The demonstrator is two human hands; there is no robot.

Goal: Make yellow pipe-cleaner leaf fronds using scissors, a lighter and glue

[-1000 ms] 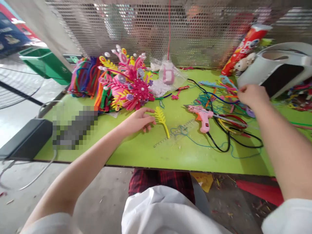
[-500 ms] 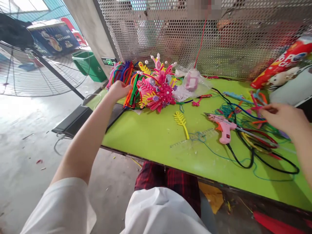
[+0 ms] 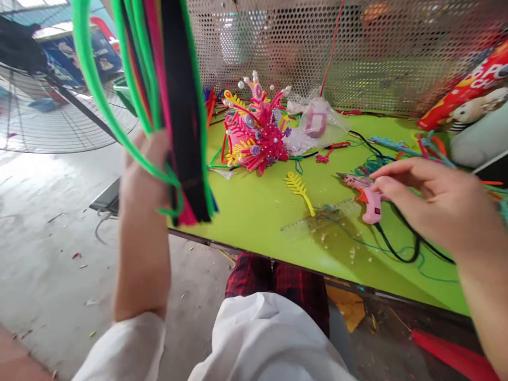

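My left hand [image 3: 145, 174], smeared by motion, is closed around a thick bundle of pipe cleaners [image 3: 184, 111], bright green, black and pink, held up off the left end of the table. My right hand [image 3: 428, 203] hovers above a pink hot glue gun [image 3: 372, 206] and hides part of it. Its thumb and forefinger curve toward each other, tips slightly apart, and I see nothing between them. Between the hands lie a yellow pipe-cleaner leaf [image 3: 299, 191] and a clear ruler [image 3: 289, 227]. Farther back stands a pink and yellow pipe-cleaner headdress [image 3: 264, 132] with white beads.
A perforated metal screen [image 3: 278, 47] rises behind the green table [image 3: 246, 211]. Tangled teal wire [image 3: 369, 163] and pipe cleaners lie at the right, near a plush toy [image 3: 468, 111] and a red snack bag [image 3: 448, 98]. A large fan [image 3: 51, 116] stands at the left.
My left hand has lifted the pipe-cleaner bundle from the table's back left and brought it nearer. My right hand has moved left from the tangled pile to above the glue gun.
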